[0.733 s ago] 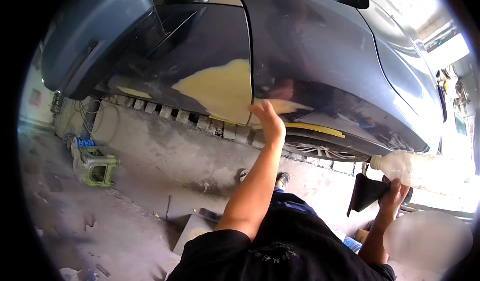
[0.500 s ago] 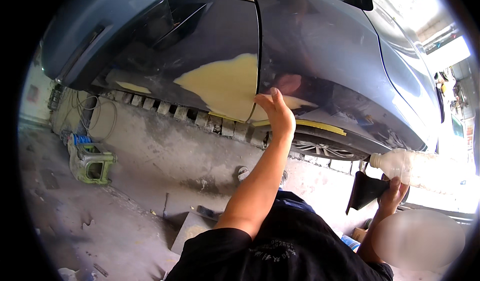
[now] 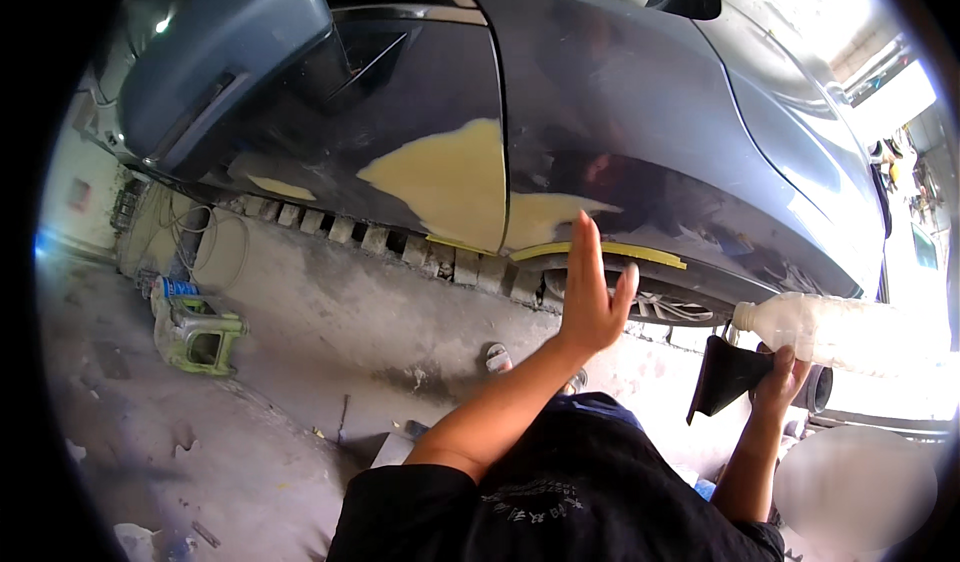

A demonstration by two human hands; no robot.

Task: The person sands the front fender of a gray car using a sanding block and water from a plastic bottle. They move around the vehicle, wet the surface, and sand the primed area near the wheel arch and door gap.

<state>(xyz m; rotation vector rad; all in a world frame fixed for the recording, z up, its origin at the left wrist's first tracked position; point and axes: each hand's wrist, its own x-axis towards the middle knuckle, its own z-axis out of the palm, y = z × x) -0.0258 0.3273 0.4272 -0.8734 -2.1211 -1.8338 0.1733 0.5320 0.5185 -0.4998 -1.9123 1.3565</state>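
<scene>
A dark blue-grey car [image 3: 620, 82] fills the upper part of the view. Dull yellow filler patches spread over its door [image 3: 450, 177] and the neighbouring fender [image 3: 545, 212], either side of the panel gap. My left hand [image 3: 598, 297] is raised in front of the wheel arch, fingers stretched and thumb apart, holding nothing; its fingertips overlap the fender patch's lower edge, and contact cannot be made out. At the right, my right hand [image 3: 783, 377] grips a cloudy plastic bottle [image 3: 820, 330] lying sideways, along with a black flat, flexible-looking piece [image 3: 728, 377].
Yellow tape [image 3: 610, 252] edges the wheel arch above the wheel [image 3: 675, 307]. The door mirror [image 3: 225, 62] juts out at the upper left. A green stand [image 3: 205, 332] and looped cable [image 3: 195, 232] are on the concrete floor [image 3: 330, 362]. A blurred patch covers the lower right.
My left hand has come away from the panel gap, moving right and down, its fingers now pointing up. The right hand keeps the bottle and black piece. The view has shifted slightly.
</scene>
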